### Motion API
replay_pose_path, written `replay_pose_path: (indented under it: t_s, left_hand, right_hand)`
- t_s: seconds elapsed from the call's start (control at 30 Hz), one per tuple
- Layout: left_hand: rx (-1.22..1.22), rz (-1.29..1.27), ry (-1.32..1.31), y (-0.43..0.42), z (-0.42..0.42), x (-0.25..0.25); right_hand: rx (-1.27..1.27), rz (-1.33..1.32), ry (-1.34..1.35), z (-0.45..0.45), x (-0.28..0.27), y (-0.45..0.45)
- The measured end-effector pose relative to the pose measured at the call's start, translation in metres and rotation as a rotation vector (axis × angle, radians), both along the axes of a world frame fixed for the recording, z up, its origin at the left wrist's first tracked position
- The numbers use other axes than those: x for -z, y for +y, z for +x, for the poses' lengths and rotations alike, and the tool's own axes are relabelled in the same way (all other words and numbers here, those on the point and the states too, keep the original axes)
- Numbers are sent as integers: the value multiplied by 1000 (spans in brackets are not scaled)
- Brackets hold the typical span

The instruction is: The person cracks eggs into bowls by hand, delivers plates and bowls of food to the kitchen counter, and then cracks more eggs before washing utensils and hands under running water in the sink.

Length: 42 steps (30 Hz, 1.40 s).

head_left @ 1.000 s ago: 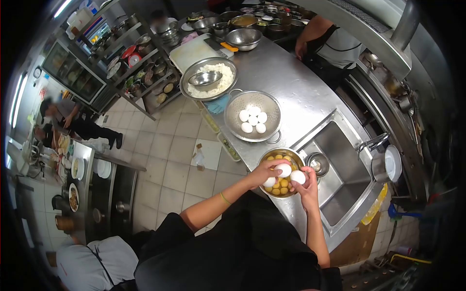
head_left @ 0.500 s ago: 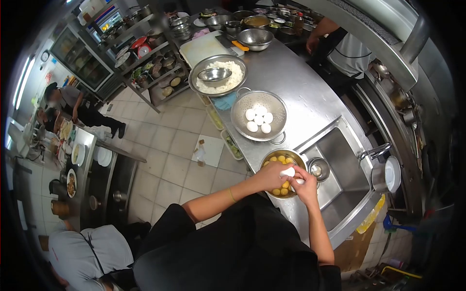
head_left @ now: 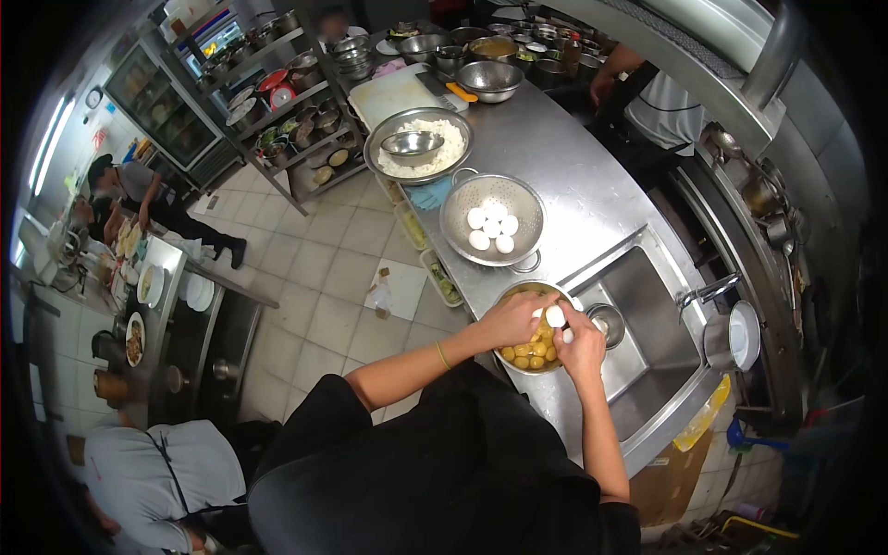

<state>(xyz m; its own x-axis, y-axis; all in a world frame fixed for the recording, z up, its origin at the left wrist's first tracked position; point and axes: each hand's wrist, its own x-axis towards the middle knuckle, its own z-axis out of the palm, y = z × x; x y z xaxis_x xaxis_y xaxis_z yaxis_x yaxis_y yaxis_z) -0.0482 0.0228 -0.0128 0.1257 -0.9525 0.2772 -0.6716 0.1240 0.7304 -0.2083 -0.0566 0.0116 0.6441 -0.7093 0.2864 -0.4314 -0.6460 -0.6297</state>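
Note:
Both hands meet over a metal bowl (head_left: 506, 367) holding several yellow egg yolks (head_left: 530, 351) in clear liquid. My left hand (head_left: 511, 320) has its fingers closed round a piece of white eggshell (head_left: 539, 315). Facing it, my right hand (head_left: 583, 347) grips another white eggshell (head_left: 555, 316), and a further bit of white shows between its fingers. My fingers partly hide the shells. Beyond the bowl, a colander (head_left: 453, 208) with two loop handles holds several whole white eggs (head_left: 493, 222).
Right of the bowl is a sink (head_left: 661, 361) with a faucet (head_left: 710, 290); a small metal bowl (head_left: 607, 324) sits at its edge. A wide bowl of white rice-like food (head_left: 442, 153) stands farther back. Other people (head_left: 166, 467) stand at left and behind the counter.
The eggshell pieces have tilted and shifted slightly between my hands, with the right-hand shell now higher. More yolks show at the front of the bowl. The colander's eggs look unchanged.

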Motion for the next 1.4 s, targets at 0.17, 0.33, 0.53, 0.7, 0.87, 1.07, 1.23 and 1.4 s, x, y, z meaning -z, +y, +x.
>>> replay_pose_path:
  t_s: [0.17, 0.33, 0.53, 0.7, 0.87, 1.07, 1.23, 1.4]
  left_hand:
    - [53, 302, 40, 5, 0, -39]
    - [-106, 170, 108, -1, 3, -22]
    - [-125, 177, 1605, -6, 39, 2]
    - [86, 293, 1762, 5, 37, -20]
    - [119, 191, 1574, 10, 23, -19]
    - [117, 148, 1592, 19, 19, -26]
    - [-77, 241, 952, 32, 7, -25]
    - [-89, 215, 709, 16, -17, -47]
  right_hand:
    - [-214, -72, 135, -1, 2, 4]
    - [-118, 114, -60, 2, 15, -3]
    - [88, 545, -573, -49, -9, -43]
    - [643, -33, -668, -211, -143, -42]
    - [964, -269, -878, -354, -139, -128]
    - [1178, 351, -788, -418, 40, -113]
    - [600, 895, -946, -222, 6, -17]
    - [198, 4, -355, -80, -33, 31]
